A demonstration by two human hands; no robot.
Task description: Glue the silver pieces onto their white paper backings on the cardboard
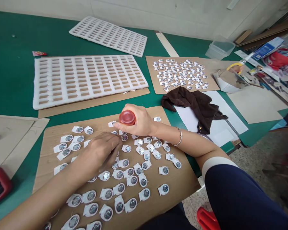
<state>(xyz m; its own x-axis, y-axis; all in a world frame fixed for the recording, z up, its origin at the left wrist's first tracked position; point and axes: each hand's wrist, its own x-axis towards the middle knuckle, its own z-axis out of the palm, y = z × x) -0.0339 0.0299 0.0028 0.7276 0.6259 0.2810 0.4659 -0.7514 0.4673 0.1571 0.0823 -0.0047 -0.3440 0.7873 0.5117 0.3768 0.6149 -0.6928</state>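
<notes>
Green covers our bench (19,73), and a pale wall runs along its far edge. Our right hand (139,123) is closed around a red stamp (127,117), held upright with its foot over one disc (124,137) near the far edge of the near cardboard (158,179); our left hand (102,153) lies flat beside it, fingers together, the fingertips pressing down by that same disc. Whether the stamp foot touches the disc we cannot tell, since the hand hides it. Across this cardboard lie many small round metal discs on white paper tabs (120,189), scattered from the near edge up to the stamp. We cannot see any mark that tells stamped discs from unstamped ones, so we judge only that the work stands somewhere in the middle of this sheet. On a second cardboard (213,84) toward the far right of the bench lies a denser batch of the same tabs (180,73), laid in close rows; it may be a finished lot, though nothing shows that. Two white foam trays (86,78) with rows of slots lie at the far left, and every slot we can see is vacant, so filling them, if that is part of it, is not begun. A brown cloth (194,103) lies between the two cardboards.
</notes>
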